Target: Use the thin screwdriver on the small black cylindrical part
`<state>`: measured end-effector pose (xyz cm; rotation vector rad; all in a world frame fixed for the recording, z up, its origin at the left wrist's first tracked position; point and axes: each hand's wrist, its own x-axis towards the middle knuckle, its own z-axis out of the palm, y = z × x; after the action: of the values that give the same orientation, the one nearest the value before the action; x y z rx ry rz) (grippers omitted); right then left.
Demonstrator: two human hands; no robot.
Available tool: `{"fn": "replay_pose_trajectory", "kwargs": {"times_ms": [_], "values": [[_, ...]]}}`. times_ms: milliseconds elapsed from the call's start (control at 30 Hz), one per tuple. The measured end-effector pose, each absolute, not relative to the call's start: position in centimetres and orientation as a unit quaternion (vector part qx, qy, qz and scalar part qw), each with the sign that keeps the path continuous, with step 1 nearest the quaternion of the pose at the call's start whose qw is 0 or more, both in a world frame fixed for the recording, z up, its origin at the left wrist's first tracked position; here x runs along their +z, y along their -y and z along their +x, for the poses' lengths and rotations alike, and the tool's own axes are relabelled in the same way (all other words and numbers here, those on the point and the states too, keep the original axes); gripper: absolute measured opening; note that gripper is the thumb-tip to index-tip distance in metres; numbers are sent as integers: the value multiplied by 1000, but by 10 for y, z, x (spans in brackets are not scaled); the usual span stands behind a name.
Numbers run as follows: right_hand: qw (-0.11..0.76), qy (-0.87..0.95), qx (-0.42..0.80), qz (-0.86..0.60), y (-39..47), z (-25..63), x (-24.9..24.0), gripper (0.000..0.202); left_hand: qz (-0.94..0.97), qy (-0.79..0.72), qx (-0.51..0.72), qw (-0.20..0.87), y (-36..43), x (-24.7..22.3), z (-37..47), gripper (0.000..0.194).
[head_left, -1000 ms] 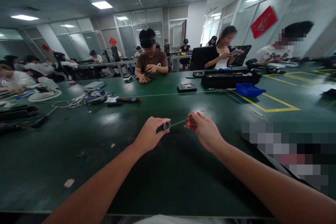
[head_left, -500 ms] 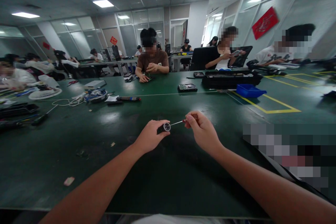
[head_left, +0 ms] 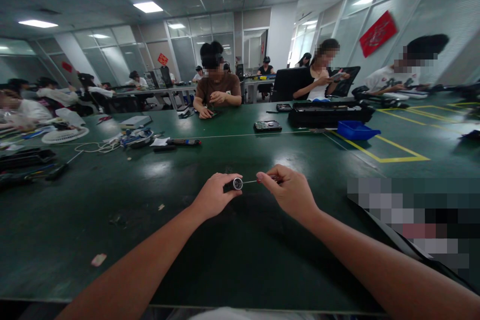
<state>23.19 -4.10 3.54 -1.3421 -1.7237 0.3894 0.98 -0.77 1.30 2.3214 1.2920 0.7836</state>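
My left hand (head_left: 213,196) is closed around a short black cylinder with a silver-ringed round end, which looks like a flashlight (head_left: 237,183). Its ringed end faces me. In my right hand (head_left: 290,189) is a screwdriver (head_left: 249,181) with a thin metal shaft and a reddish handle mostly covered by the fingers. The shaft points left and its tip meets the ringed end; whether it sits inside or only touches the rim I cannot tell. Both hands are held above the green table (head_left: 225,260).
Across the table a person in a brown shirt (head_left: 221,87) works. A hard drive (head_left: 267,126), a long black housing (head_left: 330,112) and a blue bin (head_left: 358,130) lie beyond my hands. Cables (head_left: 135,136) and a dark tool (head_left: 183,142) are at the left; paper scraps (head_left: 98,260) lie nearer.
My right hand has dropped slightly and moved a little left with the screwdriver, so the shaft lies closer to level. The left hand holds the flashlight nearly where it was.
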Motion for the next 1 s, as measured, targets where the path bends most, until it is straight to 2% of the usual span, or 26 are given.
{"fn": "replay_pose_trajectory", "kwargs": {"times_ms": [233, 467, 700, 1000], "values": [[396, 767, 178, -473, 39, 232, 37, 17, 820, -458, 284, 189, 5, 11, 9, 38], [369, 783, 215, -452, 41, 232, 38, 23, 812, -472, 286, 187, 2, 11, 7, 38], [347, 737, 246, -526, 36, 231, 36, 34, 816, -470, 281, 185, 3, 11, 7, 38], [298, 785, 226, -494, 42, 231, 38, 32, 820, -469, 278, 173, 1, 8, 4, 37]]}}
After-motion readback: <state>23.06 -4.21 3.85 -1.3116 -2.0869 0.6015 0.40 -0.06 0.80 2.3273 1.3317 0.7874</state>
